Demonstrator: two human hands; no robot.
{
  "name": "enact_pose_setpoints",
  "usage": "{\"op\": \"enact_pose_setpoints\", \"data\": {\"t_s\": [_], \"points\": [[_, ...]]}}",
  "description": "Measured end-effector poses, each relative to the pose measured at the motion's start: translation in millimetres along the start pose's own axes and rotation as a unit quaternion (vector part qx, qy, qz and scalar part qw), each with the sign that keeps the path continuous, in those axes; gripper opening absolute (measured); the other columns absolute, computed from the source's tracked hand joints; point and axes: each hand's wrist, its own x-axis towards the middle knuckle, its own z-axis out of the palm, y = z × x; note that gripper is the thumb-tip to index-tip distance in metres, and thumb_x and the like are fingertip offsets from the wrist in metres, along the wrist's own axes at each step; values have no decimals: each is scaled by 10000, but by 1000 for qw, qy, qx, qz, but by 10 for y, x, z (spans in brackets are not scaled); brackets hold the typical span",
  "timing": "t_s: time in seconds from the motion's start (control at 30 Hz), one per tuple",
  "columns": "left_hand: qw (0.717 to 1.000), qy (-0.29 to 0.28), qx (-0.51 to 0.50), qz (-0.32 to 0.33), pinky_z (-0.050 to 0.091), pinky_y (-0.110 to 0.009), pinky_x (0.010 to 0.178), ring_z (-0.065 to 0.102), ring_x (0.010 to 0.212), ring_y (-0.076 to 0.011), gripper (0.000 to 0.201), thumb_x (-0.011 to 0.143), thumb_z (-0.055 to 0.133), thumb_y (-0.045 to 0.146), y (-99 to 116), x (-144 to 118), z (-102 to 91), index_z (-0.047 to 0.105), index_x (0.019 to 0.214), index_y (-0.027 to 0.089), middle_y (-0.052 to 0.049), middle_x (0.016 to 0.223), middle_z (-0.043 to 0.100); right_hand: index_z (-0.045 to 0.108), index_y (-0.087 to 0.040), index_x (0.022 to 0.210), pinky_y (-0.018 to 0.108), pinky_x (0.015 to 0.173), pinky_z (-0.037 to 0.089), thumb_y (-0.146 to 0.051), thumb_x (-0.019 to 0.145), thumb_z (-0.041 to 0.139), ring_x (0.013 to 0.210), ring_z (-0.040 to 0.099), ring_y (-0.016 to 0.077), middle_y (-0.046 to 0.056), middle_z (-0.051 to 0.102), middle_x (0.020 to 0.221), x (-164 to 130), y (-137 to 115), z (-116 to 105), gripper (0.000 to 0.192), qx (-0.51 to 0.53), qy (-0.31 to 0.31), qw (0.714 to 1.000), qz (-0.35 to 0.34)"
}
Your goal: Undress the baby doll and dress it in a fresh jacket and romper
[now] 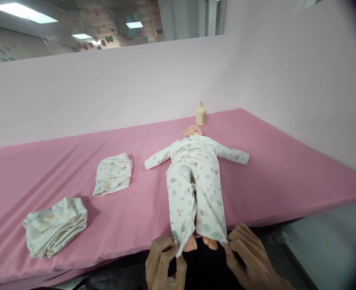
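Pink cloth covers the surface (256,169), and a baby doll (195,169) lies on its back across it, head toward the far wall, bare feet hanging over the near edge. The doll wears printed white trousers (196,201). The left hand (165,264) pinches the cuff of the left trouser leg between thumb and fingers. The right hand (250,257) grips the right cuff, apparently also in a pinch, though its fingertips are partly hidden. Left of the doll lies a folded garment (113,174), and nearer left a second folded bundle (55,225). Just beyond the doll's head stands a cream bottle (201,114).
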Motion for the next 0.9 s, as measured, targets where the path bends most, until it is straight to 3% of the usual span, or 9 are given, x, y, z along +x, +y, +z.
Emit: {"op": "enact_pose_setpoints", "data": {"t_s": [0.13, 0.2, 0.27, 0.4, 0.53, 0.63, 0.77, 0.9], "points": [[996, -43, 51, -54, 551, -307, 710, 602, 880, -178, 192, 870, 550, 89, 26, -37, -10, 585, 1035, 180, -84, 986, 557, 557, -160, 995, 367, 708, 469, 39, 822, 577, 832, 550, 186, 74, 593, 907, -1, 70, -15, 264, -17, 0, 1000, -20], [994, -61, 85, -37, 557, -305, 764, 607, 936, -180, 299, 895, 554, 100, 21, -1, -27, 595, 1178, 189, -100, 1070, 555, 561, -141, 1188, 415, 807, 486, 55, 811, 593, 970, 555, 224, 120, 585, 1061, 16, 90, -36, 425, -59, -4, 997, -48], [992, -90, 90, -3, 549, -290, 781, 605, 939, -168, 374, 910, 554, 86, 17, 66, -56, 606, 1254, 223, -101, 1108, 551, 563, -150, 1258, 440, 841, 478, 54, 824, 590, 1015, 545, 243, 129, 580, 1100, 60, 85, -63, 481, -92, -28, 993, -72], [991, -115, 58, 22, 531, -299, 795, 593, 915, -166, 337, 900, 580, 61, 57, 235, -95, 659, 1182, 228, -94, 1076, 568, 599, -145, 1188, 420, 798, 467, 11, 855, 605, 936, 547, 231, 111, 618, 1007, 221, 12, -82, 367, -94, -60, 990, -87], [999, -51, -10, 6, 530, -285, 742, 592, 905, -170, 288, 880, 589, 22, 149, 324, -59, 654, 1106, 189, -91, 1015, 586, 572, -169, 1076, 361, 763, 481, -27, 903, 570, 875, 540, 190, 85, 610, 942, 353, -59, -45, 224, 16, -42, 999, -18], [999, -18, -38, 19, 534, -286, 724, 597, 893, -172, 330, 842, 595, -32, 169, 285, -49, 661, 1083, 184, -82, 987, 603, 543, -186, 1007, 328, 753, 498, -52, 924, 537, 869, 543, 172, 74, 599, 942, 379, -67, -80, 157, 105, -104, 989, 6], [998, -50, 3, 34, 551, -324, 777, 621, 929, -197, 367, 831, 606, -19, 70, 101, -107, 679, 1111, 208, -88, 1020, 625, 540, -195, 929, 328, 738, 520, -81, 890, 583, 859, 577, 181, 74, 622, 939, 351, -50, -242, 128, 70, -190, 978, -54], [996, -84, 29, 10, 543, -353, 872, 624, 1029, -220, 456, 838, 622, 33, -55, -83, -196, 639, 1235, 258, -91, 1104, 625, 563, -235, 986, 331, 709, 557, -276, 840, 726, 838, 630, 211, 74, 651, 925, 246, 31, -357, 223, 22, -191, 979, -67]]}}
